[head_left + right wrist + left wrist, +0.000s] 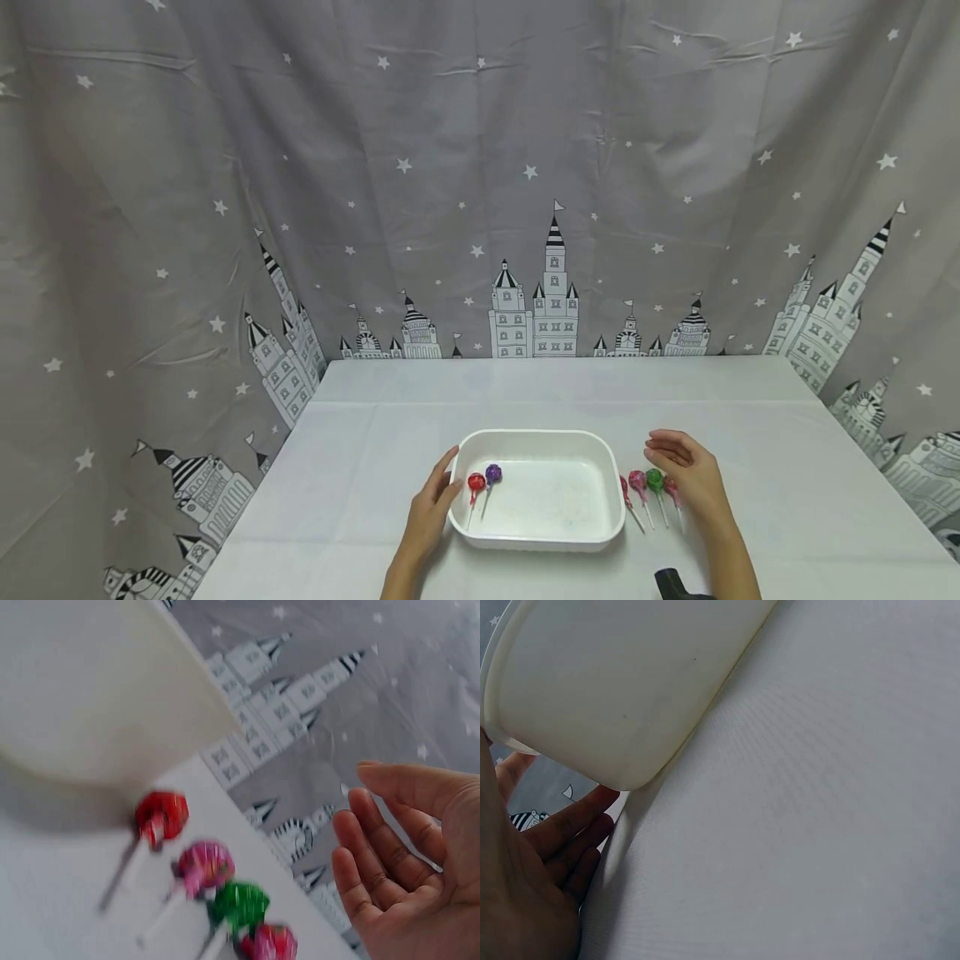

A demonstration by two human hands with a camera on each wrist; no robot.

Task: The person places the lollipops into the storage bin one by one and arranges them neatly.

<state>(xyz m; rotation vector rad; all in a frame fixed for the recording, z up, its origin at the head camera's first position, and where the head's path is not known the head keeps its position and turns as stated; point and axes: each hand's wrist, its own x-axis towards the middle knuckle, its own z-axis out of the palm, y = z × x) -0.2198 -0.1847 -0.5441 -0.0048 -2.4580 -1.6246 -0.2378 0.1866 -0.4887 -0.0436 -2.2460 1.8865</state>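
My left hand (429, 515) grips the white rectangular plastic tray (558, 500) at 9 o'clock. At 3, my right hand (693, 477), empty, loosely bent, beside round red, pink, green lollipops (655, 481). Creased white tabletop (360, 467); grey castle-print curtain (435, 108), 12.

Left grip (430, 518): thumb (451, 494) spread from fingers. Right grip (696, 473): fingers loosely curled. Left forearm (403, 573), right forearm (729, 552): slanting inward.

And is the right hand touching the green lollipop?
Apart. The right wrist view shows a plain gap: patterned grey curtain shows between the right hand and the green lollipop.
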